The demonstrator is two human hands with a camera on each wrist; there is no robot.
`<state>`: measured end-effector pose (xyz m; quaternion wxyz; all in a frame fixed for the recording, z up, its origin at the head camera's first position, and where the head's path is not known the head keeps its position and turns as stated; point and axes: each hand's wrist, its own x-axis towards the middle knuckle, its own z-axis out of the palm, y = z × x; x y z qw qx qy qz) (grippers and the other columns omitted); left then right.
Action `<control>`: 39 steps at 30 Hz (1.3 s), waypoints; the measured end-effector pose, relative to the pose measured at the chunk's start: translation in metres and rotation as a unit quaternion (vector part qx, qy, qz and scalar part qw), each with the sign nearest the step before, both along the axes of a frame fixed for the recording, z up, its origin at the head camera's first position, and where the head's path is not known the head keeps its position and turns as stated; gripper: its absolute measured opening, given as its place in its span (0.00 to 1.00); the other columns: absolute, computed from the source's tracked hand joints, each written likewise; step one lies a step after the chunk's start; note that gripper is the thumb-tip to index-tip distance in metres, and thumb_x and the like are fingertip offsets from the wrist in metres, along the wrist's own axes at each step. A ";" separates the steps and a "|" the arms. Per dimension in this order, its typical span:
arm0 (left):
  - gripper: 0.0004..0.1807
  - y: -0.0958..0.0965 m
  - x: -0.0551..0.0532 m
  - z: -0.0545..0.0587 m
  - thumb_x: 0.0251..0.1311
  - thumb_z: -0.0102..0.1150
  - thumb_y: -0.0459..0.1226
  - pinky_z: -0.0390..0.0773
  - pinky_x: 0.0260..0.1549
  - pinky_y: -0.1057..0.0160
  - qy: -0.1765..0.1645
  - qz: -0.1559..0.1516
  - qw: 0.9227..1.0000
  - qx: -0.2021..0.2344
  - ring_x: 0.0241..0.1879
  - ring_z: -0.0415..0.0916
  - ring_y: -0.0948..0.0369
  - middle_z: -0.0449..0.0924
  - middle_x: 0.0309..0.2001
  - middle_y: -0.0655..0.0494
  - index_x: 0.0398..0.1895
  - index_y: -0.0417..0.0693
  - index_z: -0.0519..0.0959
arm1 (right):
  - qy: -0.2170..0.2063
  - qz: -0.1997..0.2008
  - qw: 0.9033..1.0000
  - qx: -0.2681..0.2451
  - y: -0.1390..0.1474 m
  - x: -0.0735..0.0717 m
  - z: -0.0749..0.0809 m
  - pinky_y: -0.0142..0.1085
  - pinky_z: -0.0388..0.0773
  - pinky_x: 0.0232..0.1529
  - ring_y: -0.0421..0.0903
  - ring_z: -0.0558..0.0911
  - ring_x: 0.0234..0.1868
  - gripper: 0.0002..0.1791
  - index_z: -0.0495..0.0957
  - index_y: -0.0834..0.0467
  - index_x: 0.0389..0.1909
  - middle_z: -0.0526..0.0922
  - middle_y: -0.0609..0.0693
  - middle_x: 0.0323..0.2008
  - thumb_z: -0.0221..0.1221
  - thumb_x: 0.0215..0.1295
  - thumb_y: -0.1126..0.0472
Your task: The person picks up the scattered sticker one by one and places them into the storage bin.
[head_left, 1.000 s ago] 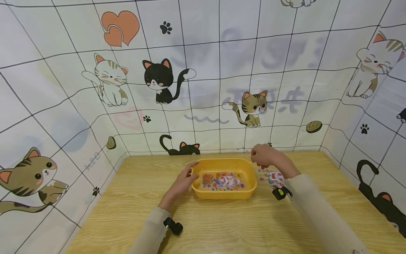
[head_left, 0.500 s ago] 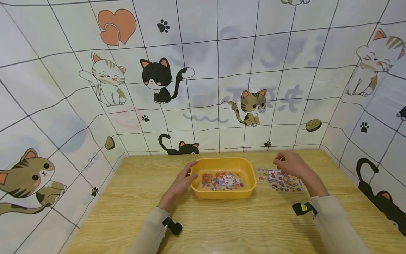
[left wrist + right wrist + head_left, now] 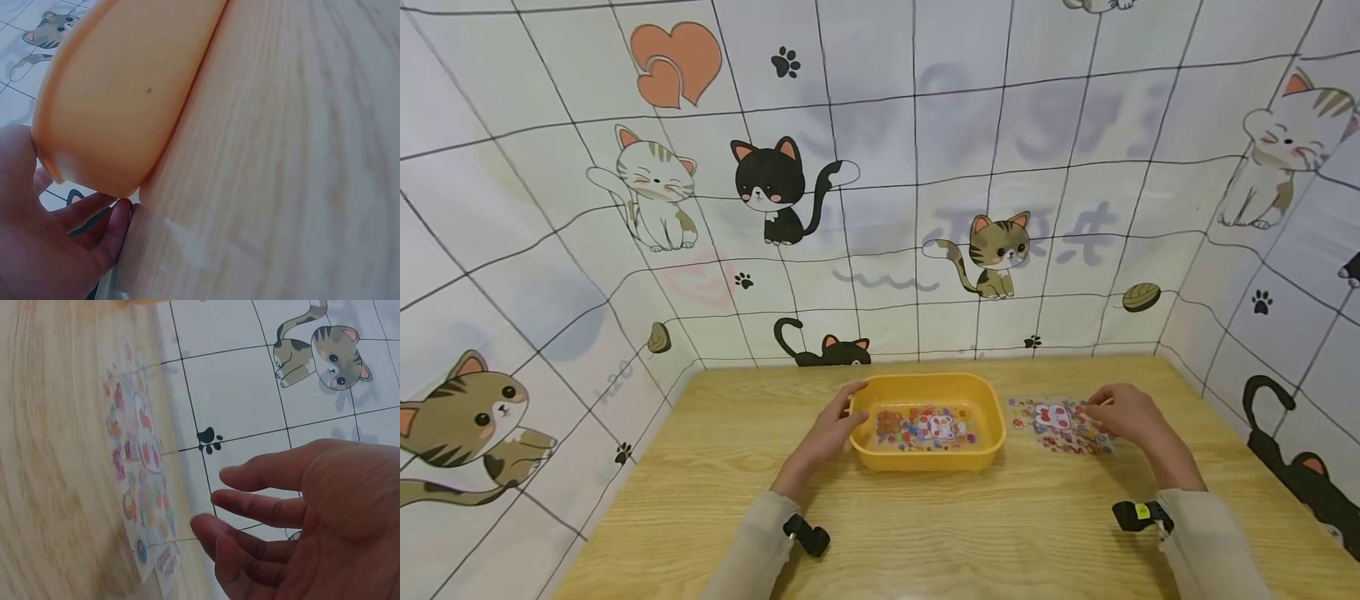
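Observation:
A yellow plastic basin (image 3: 928, 460) stands on the table. A clear sheet of colourful stickers (image 3: 934, 427) lies inside it. My left hand (image 3: 829, 427) grips the basin's left end, with the thumb over the rim and the fingers along the outer wall (image 3: 115, 106). To the basin's right, a second sticker sheet (image 3: 1054, 419) lies flat on the wood. My right hand (image 3: 1129, 412) is over the right end of that sheet. In the right wrist view its loosely bent fingers (image 3: 262, 509) hold nothing and appear apart from the sheet (image 3: 147, 431).
The light wooden table (image 3: 940, 533) runs back to a wall covering (image 3: 880, 208) printed with cats and grid lines. Similar covering closes off the left and right sides. A small black camera (image 3: 807, 535) sits on the left wrist, another black camera (image 3: 1141, 515) on the right.
My right hand has moved from beside the basin's right rim to the right, then down over the far end of the loose sticker sheet. My left hand stays on the basin.

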<state>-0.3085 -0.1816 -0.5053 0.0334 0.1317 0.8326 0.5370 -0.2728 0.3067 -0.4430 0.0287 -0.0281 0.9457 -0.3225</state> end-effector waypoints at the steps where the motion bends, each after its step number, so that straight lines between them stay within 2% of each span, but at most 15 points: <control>1: 0.30 0.000 0.000 0.000 0.74 0.54 0.40 0.73 0.66 0.40 0.000 0.002 1.000 0.000 0.70 0.68 0.40 0.63 0.78 0.44 0.78 0.62 0.64 | -0.005 -0.005 1.000 0.007 0.003 -0.001 -0.001 0.45 0.82 0.33 0.52 0.85 0.33 0.24 0.76 0.76 0.55 0.85 0.69 0.41 0.56 0.75 0.56; 5: 0.30 0.001 -0.001 0.001 0.74 0.54 0.41 0.73 0.66 0.40 -0.004 0.002 1.000 0.004 0.70 0.69 0.40 0.63 0.77 0.44 0.78 0.64 0.64 | -0.032 -0.023 0.998 0.039 0.011 -0.004 -0.008 0.45 0.79 0.33 0.51 0.81 0.33 0.31 0.74 0.77 0.57 0.84 0.68 0.41 0.60 0.72 0.51; 10: 0.30 0.001 0.001 0.001 0.75 0.54 0.40 0.75 0.63 0.43 -0.006 0.000 1.000 0.002 0.67 0.72 0.42 0.65 0.76 0.43 0.78 0.62 0.64 | -0.064 -0.036 0.995 0.068 0.019 -0.003 -0.016 0.56 0.79 0.45 0.66 0.80 0.47 0.41 0.70 0.78 0.60 0.78 0.76 0.54 0.65 0.67 0.43; 12: 0.30 0.001 0.002 0.001 0.75 0.53 0.39 0.76 0.63 0.43 -0.007 -0.001 1.000 0.002 0.67 0.72 0.42 0.65 0.76 0.43 0.78 0.61 0.64 | -0.068 -0.037 0.994 0.077 0.019 -0.002 -0.018 0.58 0.77 0.47 0.68 0.78 0.51 0.44 0.69 0.78 0.60 0.74 0.78 0.58 0.67 0.64 0.41; 17: 0.30 0.000 0.003 0.002 0.75 0.53 0.39 0.73 0.65 0.40 -0.009 0.007 1.000 0.006 0.69 0.70 0.40 0.64 0.77 0.42 0.78 0.62 0.65 | -0.072 -0.053 0.993 0.078 0.018 0.000 -0.019 0.48 0.75 0.39 0.57 0.75 0.39 0.45 0.68 0.79 0.54 0.77 0.72 0.46 0.71 0.59 0.42; 19: 0.30 0.000 0.003 0.002 0.74 0.54 0.39 0.73 0.65 0.39 -0.004 0.010 1.000 0.006 0.69 0.70 0.39 0.64 0.77 0.41 0.77 0.61 0.65 | -0.077 -0.062 0.993 0.070 0.018 0.001 -0.018 0.45 0.71 0.36 0.53 0.72 0.34 0.43 0.68 0.78 0.51 0.75 0.65 0.37 0.72 0.58 0.43; 23: 0.30 0.001 0.000 0.001 0.74 0.54 0.39 0.73 0.65 0.38 0.002 0.007 1.000 0.003 0.69 0.70 0.39 0.64 0.77 0.41 0.78 0.60 0.65 | -0.091 -0.064 0.992 0.050 0.020 0.002 -0.019 0.41 0.66 0.28 0.46 0.66 0.23 0.30 0.70 0.70 0.35 0.68 0.52 0.21 0.72 0.59 0.47; 24: 0.30 0.001 0.000 0.001 0.74 0.54 0.39 0.73 0.65 0.38 0.001 0.007 1.000 0.003 0.69 0.69 0.39 0.64 0.77 0.42 0.78 0.60 0.65 | -0.096 -0.064 0.992 0.048 0.021 0.003 -0.019 0.40 0.64 0.27 0.45 0.65 0.21 0.26 0.70 0.66 0.32 0.65 0.49 0.19 0.71 0.59 0.48; 25: 0.30 0.001 0.000 0.001 0.74 0.54 0.39 0.72 0.65 0.38 0.001 0.007 1.000 0.002 0.69 0.69 0.39 0.63 0.78 0.42 0.78 0.61 0.65 | -0.093 -0.064 0.992 0.054 0.022 0.003 -0.019 0.40 0.65 0.27 0.45 0.66 0.22 0.26 0.72 0.68 0.32 0.68 0.50 0.19 0.71 0.60 0.48; 26: 0.30 0.001 -0.001 0.001 0.74 0.54 0.39 0.72 0.66 0.38 0.000 0.007 1.000 0.002 0.70 0.68 0.39 0.63 0.78 0.43 0.78 0.61 0.65 | -0.095 -0.064 0.992 0.055 0.023 0.004 -0.019 0.39 0.63 0.26 0.44 0.65 0.21 0.24 0.71 0.64 0.29 0.66 0.50 0.18 0.70 0.60 0.50; 31: 0.30 0.002 0.000 0.002 0.74 0.54 0.41 0.69 0.68 0.37 -0.005 0.007 1.000 0.003 0.72 0.66 0.39 0.61 0.79 0.44 0.77 0.64 0.65 | -0.090 -0.083 0.990 0.074 0.025 0.007 -0.017 0.41 0.68 0.29 0.51 0.71 0.30 0.23 0.78 0.69 0.36 0.76 0.60 0.30 0.70 0.60 0.50; 34: 0.30 0.002 0.000 0.002 0.74 0.53 0.41 0.69 0.68 0.37 -0.004 0.005 1.000 0.001 0.73 0.65 0.38 0.61 0.79 0.44 0.78 0.63 0.65 | -0.095 -0.092 0.989 0.065 0.026 0.007 -0.017 0.41 0.69 0.28 0.50 0.71 0.30 0.20 0.78 0.66 0.31 0.77 0.58 0.28 0.70 0.59 0.52; 37: 0.30 0.002 0.000 0.001 0.74 0.53 0.40 0.71 0.67 0.38 0.003 0.002 1.000 -0.003 0.71 0.66 0.38 0.62 0.78 0.42 0.78 0.60 0.65 | -0.095 -0.089 0.990 0.059 0.027 0.005 -0.017 0.38 0.65 0.25 0.45 0.66 0.24 0.18 0.76 0.61 0.23 0.71 0.51 0.21 0.70 0.59 0.53; 39: 0.30 0.002 0.001 0.001 0.74 0.53 0.39 0.73 0.65 0.39 0.001 0.004 1.000 -0.002 0.70 0.69 0.39 0.64 0.77 0.41 0.78 0.61 0.65 | -0.094 -0.086 0.990 0.053 0.027 0.003 -0.018 0.36 0.61 0.23 0.41 0.60 0.20 0.21 0.68 0.55 0.17 0.61 0.44 0.16 0.69 0.60 0.52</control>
